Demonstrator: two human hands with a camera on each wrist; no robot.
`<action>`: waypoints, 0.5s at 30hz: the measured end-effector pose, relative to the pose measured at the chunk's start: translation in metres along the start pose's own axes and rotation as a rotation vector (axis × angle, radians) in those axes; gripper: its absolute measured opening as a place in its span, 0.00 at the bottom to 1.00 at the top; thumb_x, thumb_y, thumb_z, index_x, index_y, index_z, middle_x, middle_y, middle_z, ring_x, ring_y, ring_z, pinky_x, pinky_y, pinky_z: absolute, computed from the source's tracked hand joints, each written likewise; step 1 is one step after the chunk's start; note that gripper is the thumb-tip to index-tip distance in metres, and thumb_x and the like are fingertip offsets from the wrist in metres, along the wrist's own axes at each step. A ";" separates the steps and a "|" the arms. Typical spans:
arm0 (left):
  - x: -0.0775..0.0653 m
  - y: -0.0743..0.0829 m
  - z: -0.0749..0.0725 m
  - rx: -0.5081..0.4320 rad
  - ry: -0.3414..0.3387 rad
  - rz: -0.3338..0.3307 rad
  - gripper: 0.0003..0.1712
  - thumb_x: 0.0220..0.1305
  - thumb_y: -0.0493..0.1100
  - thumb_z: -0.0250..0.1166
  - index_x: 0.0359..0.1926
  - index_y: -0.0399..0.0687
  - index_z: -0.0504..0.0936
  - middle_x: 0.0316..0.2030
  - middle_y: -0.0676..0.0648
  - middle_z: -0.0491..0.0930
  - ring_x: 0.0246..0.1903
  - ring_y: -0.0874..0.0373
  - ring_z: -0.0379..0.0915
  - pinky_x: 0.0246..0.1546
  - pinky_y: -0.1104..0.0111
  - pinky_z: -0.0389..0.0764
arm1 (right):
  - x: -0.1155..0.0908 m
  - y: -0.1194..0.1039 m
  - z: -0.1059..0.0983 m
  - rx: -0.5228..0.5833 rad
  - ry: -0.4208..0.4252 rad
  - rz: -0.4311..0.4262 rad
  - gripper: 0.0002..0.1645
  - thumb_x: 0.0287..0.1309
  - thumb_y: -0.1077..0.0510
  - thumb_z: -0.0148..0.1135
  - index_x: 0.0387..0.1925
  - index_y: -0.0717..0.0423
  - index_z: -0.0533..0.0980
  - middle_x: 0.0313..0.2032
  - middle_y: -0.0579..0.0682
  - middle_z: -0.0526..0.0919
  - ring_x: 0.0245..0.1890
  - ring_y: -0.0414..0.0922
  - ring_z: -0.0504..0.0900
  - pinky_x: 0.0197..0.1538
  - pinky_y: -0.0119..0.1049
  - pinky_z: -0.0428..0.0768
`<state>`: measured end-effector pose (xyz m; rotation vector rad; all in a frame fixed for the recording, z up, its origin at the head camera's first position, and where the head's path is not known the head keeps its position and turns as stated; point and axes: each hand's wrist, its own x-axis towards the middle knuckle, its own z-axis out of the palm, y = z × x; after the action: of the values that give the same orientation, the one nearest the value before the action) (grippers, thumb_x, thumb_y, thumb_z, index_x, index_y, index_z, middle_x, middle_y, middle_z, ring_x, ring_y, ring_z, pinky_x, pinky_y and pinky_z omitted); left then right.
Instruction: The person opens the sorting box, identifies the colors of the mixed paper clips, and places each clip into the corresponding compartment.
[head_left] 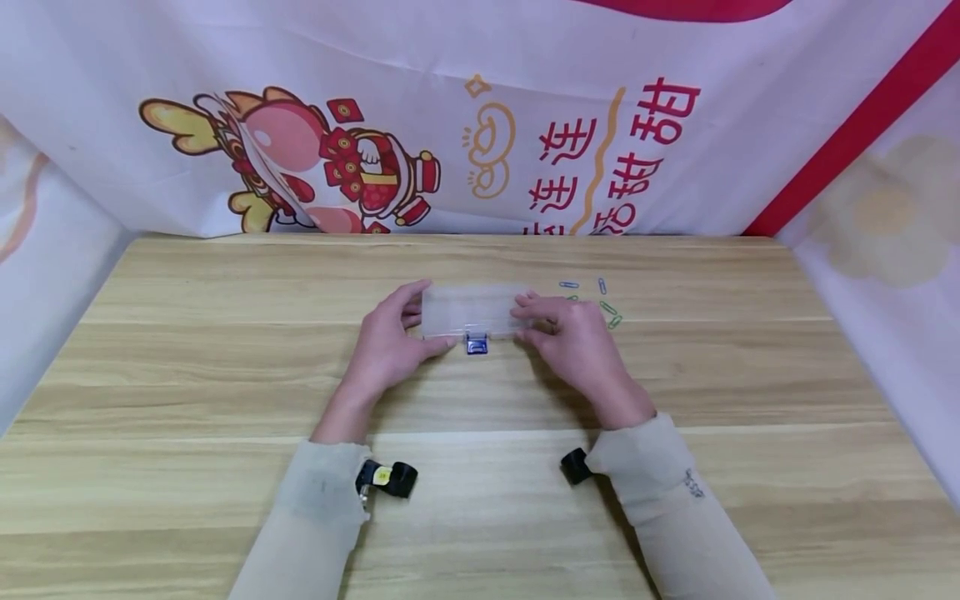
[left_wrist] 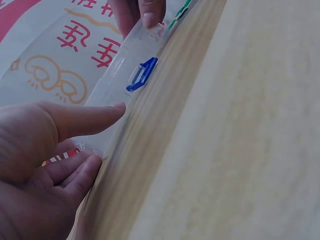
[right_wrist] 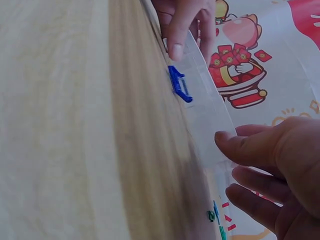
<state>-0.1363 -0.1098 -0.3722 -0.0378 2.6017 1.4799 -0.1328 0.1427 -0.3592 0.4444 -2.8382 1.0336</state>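
Observation:
A clear plastic box point(head_left: 474, 308) lies on the wooden table, its long side facing me. From the middle of its front edge juts a blue latch point(head_left: 477, 343). My left hand point(head_left: 390, 337) grips the box's left end, the thumb along the front and the fingers at the end and behind. At the right end, my right hand point(head_left: 572, 340) holds the box between thumb and fingers. In the right wrist view the right thumb point(right_wrist: 231, 145) touches the box's front edge, while the lower fingers stand off it.
Several blue and green paper clips lie just beyond my right hand, among them a blue paper clip point(head_left: 602, 286) and a green paper clip point(head_left: 615, 322). A printed white cloth point(head_left: 480, 50) hangs along the table's back edge, with cloth at both sides too.

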 end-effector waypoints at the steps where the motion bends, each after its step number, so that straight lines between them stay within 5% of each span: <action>1: 0.000 0.000 0.000 -0.003 0.000 0.000 0.52 0.61 0.40 0.82 0.82 0.51 0.66 0.71 0.37 0.74 0.70 0.42 0.75 0.74 0.54 0.77 | 0.000 0.000 -0.001 0.012 -0.003 0.004 0.18 0.62 0.65 0.77 0.53 0.51 0.89 0.63 0.49 0.87 0.68 0.45 0.84 0.71 0.44 0.81; 9: 0.000 -0.002 -0.001 -0.014 -0.003 -0.018 0.54 0.61 0.40 0.82 0.83 0.51 0.63 0.72 0.38 0.73 0.71 0.42 0.74 0.75 0.54 0.76 | 0.005 0.001 -0.010 0.129 -0.006 0.025 0.15 0.67 0.62 0.74 0.54 0.53 0.89 0.61 0.51 0.89 0.62 0.49 0.88 0.61 0.46 0.89; 15: 0.001 -0.003 0.000 -0.032 0.004 -0.036 0.56 0.60 0.41 0.83 0.83 0.51 0.62 0.74 0.40 0.72 0.73 0.43 0.73 0.75 0.54 0.75 | 0.018 -0.004 -0.018 0.177 0.123 0.120 0.17 0.69 0.55 0.74 0.56 0.54 0.87 0.53 0.52 0.92 0.53 0.48 0.90 0.56 0.46 0.91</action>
<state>-0.1371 -0.1118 -0.3749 -0.0907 2.5668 1.5107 -0.1494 0.1474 -0.3396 0.2173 -2.7048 1.2929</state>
